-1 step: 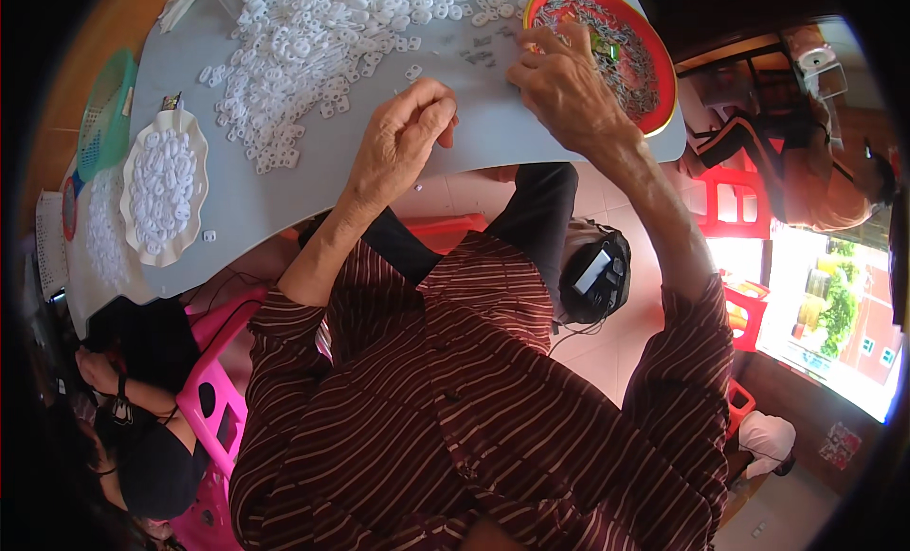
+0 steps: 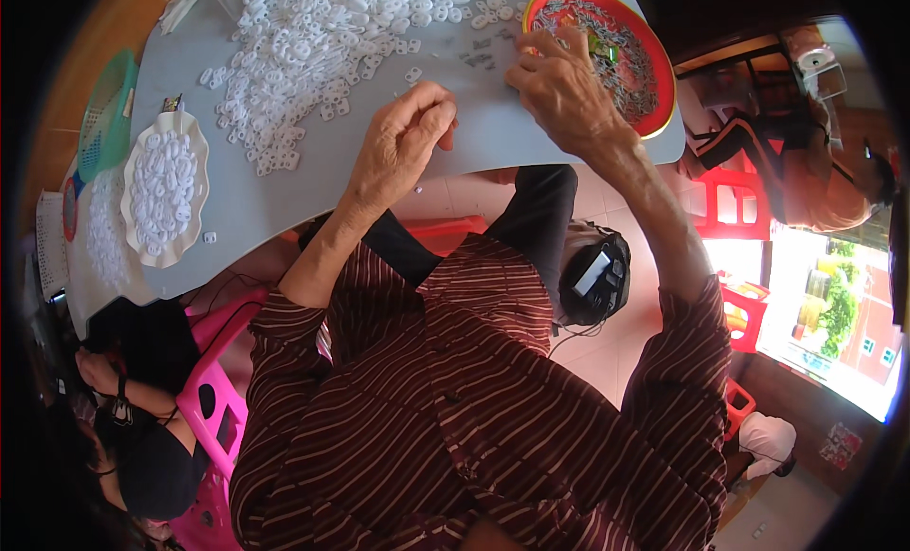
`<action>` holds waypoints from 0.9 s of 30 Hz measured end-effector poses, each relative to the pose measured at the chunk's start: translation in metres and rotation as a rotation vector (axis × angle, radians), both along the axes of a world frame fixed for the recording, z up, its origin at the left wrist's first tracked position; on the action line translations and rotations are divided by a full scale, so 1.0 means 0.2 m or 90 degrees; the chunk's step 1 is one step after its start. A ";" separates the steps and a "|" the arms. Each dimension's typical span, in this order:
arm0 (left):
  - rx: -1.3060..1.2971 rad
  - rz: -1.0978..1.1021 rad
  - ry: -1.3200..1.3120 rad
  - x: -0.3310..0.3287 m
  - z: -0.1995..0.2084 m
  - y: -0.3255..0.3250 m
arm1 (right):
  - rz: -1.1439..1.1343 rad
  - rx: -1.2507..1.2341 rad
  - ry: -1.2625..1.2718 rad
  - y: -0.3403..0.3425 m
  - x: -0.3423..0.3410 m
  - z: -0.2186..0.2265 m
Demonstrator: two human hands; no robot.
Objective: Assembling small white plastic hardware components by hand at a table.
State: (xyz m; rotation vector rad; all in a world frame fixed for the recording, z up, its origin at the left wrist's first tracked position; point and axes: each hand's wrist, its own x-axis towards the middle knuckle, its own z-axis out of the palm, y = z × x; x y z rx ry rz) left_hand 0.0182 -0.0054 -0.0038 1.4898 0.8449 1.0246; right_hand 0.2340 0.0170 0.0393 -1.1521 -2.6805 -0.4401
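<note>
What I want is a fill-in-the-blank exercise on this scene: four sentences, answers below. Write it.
1. The right hand is at the edge of a round tray that is mostly ____.
2. The heap beyond the left hand is made of ____ pieces.
3. The wavy-edged dish is on the picture's ____ side.
4. The chair at lower left is ____.

Missing words: red; white; left; pink.

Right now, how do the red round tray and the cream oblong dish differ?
The red round tray has a smooth rim; the cream oblong dish has a wavy one. The tray holds mostly small grey pieces; the dish holds white pieces. Both sit on the grey table.
</note>
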 end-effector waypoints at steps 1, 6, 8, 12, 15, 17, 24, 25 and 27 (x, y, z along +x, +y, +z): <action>0.007 0.000 0.015 0.00 0.00 0.00 | 0.008 -0.006 0.036 0.00 0.00 -0.02; 0.012 0.007 0.018 -0.01 0.00 -0.03 | 0.069 0.083 0.140 0.22 0.03 0.08; -0.001 0.017 -0.024 -0.02 0.00 -0.04 | -0.077 0.047 0.425 0.27 -0.07 0.31; -0.011 -0.046 -0.075 0.06 0.01 -0.03 | -0.175 0.256 0.370 0.63 0.26 0.47; -0.018 0.013 -0.041 -0.07 0.00 -0.09 | 0.153 -0.186 0.795 0.83 0.13 0.42; -0.020 -0.032 -0.072 0.00 0.03 -0.05 | -0.125 0.312 0.268 0.76 0.20 0.38; -0.026 0.029 -0.093 -0.04 -0.04 -0.03 | 0.007 -0.179 0.380 0.40 -0.29 0.00; -0.027 0.030 -0.093 -0.04 -0.04 -0.03 | -0.017 -0.200 0.370 0.39 -0.30 -0.02; -0.021 0.023 -0.111 -0.03 -0.04 -0.03 | -0.014 -0.230 0.352 0.39 -0.31 -0.04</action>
